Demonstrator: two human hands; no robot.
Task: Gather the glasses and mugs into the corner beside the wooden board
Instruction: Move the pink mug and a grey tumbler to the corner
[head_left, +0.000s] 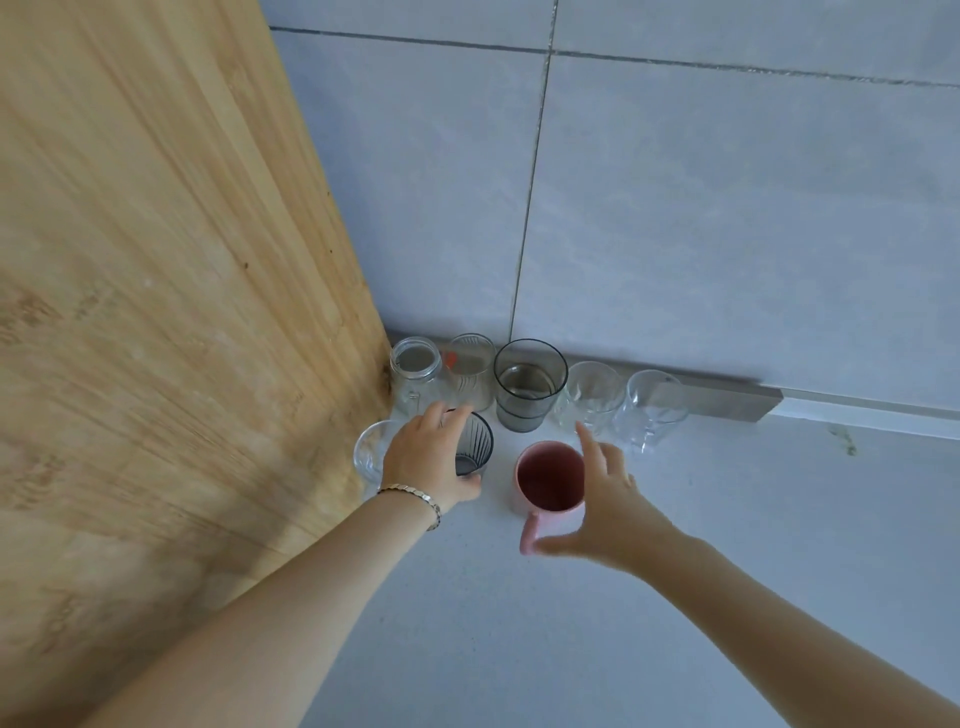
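Pink mug (550, 478) (handle toward viewer) sits under the spread right hand (608, 512).

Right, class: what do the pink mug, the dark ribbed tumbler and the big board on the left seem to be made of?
Pink mug: opaque with a matte, even colour, so probably ceramic, though plastic can't be ruled out. Dark ribbed tumbler: smoky glass by the look, see-through with vertical ribs. Wooden board: pale wood, possibly bamboo, with long straight grain and a dull finish.
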